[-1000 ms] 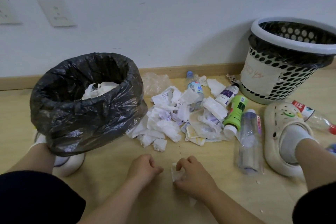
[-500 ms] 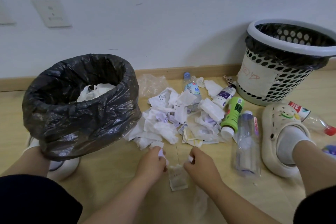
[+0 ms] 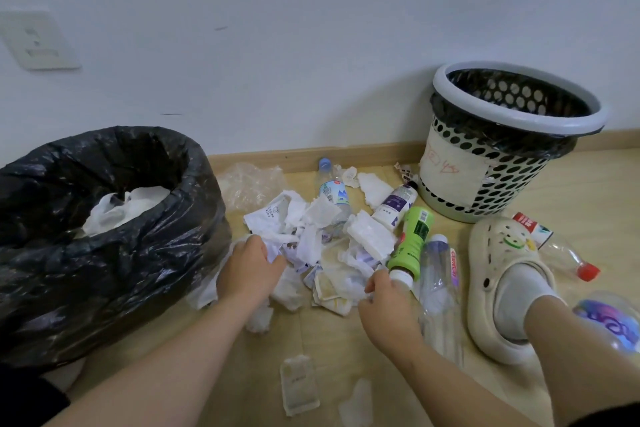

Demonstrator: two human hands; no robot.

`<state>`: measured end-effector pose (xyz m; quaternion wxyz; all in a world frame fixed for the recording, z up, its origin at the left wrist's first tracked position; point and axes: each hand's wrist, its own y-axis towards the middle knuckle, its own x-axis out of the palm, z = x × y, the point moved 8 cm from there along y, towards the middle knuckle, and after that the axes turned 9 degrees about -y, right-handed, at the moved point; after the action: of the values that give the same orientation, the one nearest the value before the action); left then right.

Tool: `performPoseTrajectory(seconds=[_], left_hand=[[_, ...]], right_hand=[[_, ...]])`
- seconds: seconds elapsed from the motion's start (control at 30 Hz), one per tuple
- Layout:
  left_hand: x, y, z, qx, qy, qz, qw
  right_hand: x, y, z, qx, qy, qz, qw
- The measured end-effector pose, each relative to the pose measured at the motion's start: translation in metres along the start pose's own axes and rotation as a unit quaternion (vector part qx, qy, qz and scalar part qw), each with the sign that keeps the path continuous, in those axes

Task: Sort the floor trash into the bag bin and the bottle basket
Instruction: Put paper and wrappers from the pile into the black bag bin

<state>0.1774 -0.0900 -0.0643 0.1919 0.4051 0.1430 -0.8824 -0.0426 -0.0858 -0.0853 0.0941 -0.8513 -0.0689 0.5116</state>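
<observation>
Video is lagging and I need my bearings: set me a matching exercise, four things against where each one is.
1 green bottle
2 black bag bin
3 perforated basket
4 red-capped bottle

A standing by the wall, right
B lying right of the cream clog
C far left, white paper inside
D lying beside the paper pile

Pairs: 1-D, 2-C, 3-A, 4-B

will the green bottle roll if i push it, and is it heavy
The green bottle lies on its side and looks round, so it would probably roll, though the clear bottle beside it may stop it. Opaque, so weight can't be judged; likely stiff plastic.
</observation>
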Motion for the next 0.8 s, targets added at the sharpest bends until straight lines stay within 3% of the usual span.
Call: performPoseTrajectory(seconds=[0.1,0.23,0.37,0.47,0.63,0.8], left_hand=[[0.008,0.014,0.003,0.032,0.104,-0.037,0.993],[0.036,0.021,-0.014,0.025,0.221,-0.153,0.963],[0.063,0.013,-0.022,0.064,0.189,-0.279,0.939],[0.058,0.027,-0.014,0.089,0.167,-0.261,0.947],[0.037,0.051,-0.002,0.121,0.104,-0.102,0.982],[0.065,0.048,-0.034,0.065,0.165,-0.167,0.97]], right_hand=[[0.002,0.008,0.004,-0.015,-0.081,-0.035,0.996],[0.014,0.03,0.005,-0.03,-0.134,-0.048,0.989],[0.008,0.066,-0.008,-0.049,-0.142,-0.009,0.989],[-0.003,0.086,-0.015,-0.053,-0.167,0.025,0.984],[-0.005,0.103,-0.001,-0.01,-0.225,0.023,0.974],[0.013,0.105,-0.001,-0.024,-0.236,-0.027,0.971]])
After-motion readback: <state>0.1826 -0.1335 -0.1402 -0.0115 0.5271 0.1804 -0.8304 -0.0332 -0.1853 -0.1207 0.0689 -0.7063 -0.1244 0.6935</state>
